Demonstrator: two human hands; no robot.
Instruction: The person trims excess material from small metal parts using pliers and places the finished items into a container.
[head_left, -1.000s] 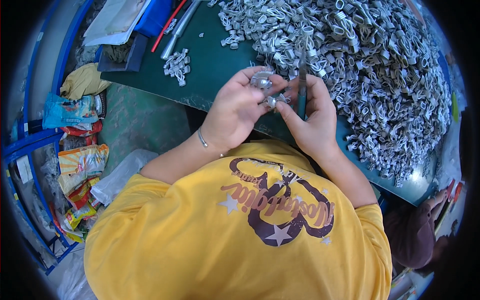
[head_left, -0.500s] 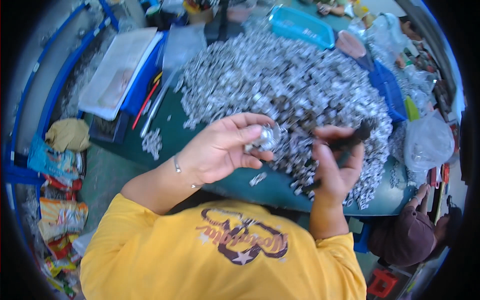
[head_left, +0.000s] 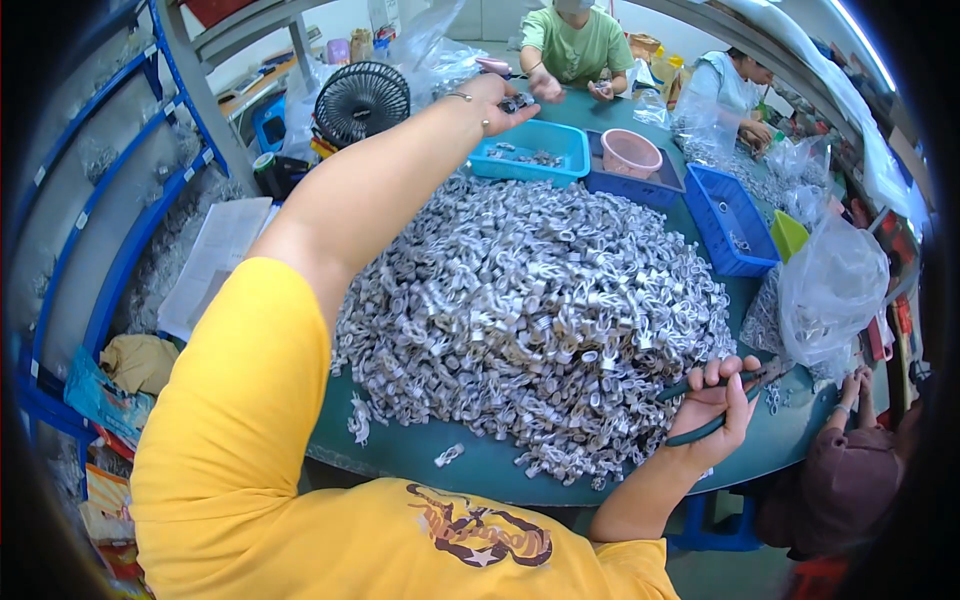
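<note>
A large heap of small silver metal clasps covers the middle of the table. Stretched far out over its back edge, my left hand is cupped around several small metal pieces, just above a turquoise tray with some metal pieces in it. Low at the heap's right side, my right hand is closed round green-handled pliers, whose jaws point right. One loose clasp lies near the table's front edge.
Behind the heap stand a black fan, a pink bowl and a blue basket. A clear plastic bag bulges at the right. Across the table, a person in green holds out both hands; others sit at the right.
The view has tilted up toward the table's far side. My left hand has gone from near my chest to far forward with metal pieces. My right hand still holds the pliers.
</note>
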